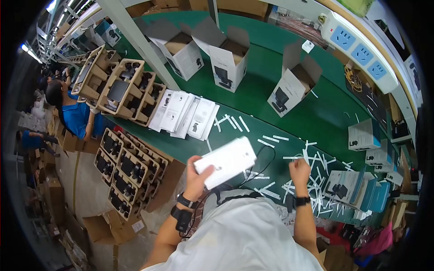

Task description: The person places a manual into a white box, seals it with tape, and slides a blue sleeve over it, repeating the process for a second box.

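Observation:
My left hand (195,179) is closed around a stack of white booklets (228,160), thumb on top, held tilted over the near edge of the green table. Over the table to the right, my right hand (299,171) has its fingers pinched together. A white strip (291,157) shows at its fingertips, but whether the fingers grip it I cannot tell. Loose white paper strips (318,180) lie scattered around and beyond this hand. More white booklets (185,115) lie in overlapping piles on the table to the left.
Three open white boxes (228,67) stand along the green table (266,124). Trays (122,88) with black devices sit at the left end, with more stacked below. Closed boxes (361,135) and teal-and-white boxes (348,187) stand right. A power strip (359,52) hangs above. A person in blue (77,113) works left.

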Demonstrator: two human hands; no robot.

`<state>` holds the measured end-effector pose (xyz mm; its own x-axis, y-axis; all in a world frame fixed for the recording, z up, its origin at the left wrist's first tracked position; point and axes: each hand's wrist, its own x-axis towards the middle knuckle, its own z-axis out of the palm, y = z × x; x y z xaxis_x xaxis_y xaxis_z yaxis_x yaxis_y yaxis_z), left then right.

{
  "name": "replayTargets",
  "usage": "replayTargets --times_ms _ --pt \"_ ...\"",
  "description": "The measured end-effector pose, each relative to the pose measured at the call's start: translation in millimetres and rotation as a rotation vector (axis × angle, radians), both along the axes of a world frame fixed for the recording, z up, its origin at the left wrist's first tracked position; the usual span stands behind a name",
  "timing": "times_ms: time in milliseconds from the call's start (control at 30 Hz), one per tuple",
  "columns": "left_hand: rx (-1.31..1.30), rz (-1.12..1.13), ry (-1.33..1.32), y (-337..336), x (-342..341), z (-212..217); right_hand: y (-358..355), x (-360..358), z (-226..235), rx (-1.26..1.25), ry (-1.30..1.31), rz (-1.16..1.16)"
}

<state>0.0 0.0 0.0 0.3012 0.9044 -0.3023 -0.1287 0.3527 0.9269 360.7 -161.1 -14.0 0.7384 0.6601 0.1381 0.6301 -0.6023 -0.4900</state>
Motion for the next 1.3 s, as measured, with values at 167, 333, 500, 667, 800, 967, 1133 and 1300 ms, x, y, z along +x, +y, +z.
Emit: replayTargets --times_ms 167,333,500,667,800,967,1133,1300 --pt "-0.153 0.377 -0.291 71 -16 -35 -96 -58 -6 -0.312 0.137 0.104" --pt "-0.227 0.682 -0.193 136 13 -65 -205 -113 -52 -0.544 0.398 0.008" --pt "-0.324 0.891 -0.079 152 40 -59 -412 -178 -201 -0.779 0.206 0.071" --pt "-0.316 0.871 0.039 169 19 -59 -397 -213 -161 -0.627 0.28 -0.143" --pt "-0.444 0.638 0.078 160 1 -53 -287 -183 -126 -0.446 0.332 -0.323" --pt "-0.485 0.371 -0.205 168 -20 -69 -2 -138 -32 0.087 0.799 0.288" --pt "-0.656 0.337 -0.222 149 -6 -60 211 -196 -54 0.063 1.12 0.385" --pt "-0.62 0.169 -0.181 161 -26 -74 299 -231 -62 -0.066 1.056 0.309"
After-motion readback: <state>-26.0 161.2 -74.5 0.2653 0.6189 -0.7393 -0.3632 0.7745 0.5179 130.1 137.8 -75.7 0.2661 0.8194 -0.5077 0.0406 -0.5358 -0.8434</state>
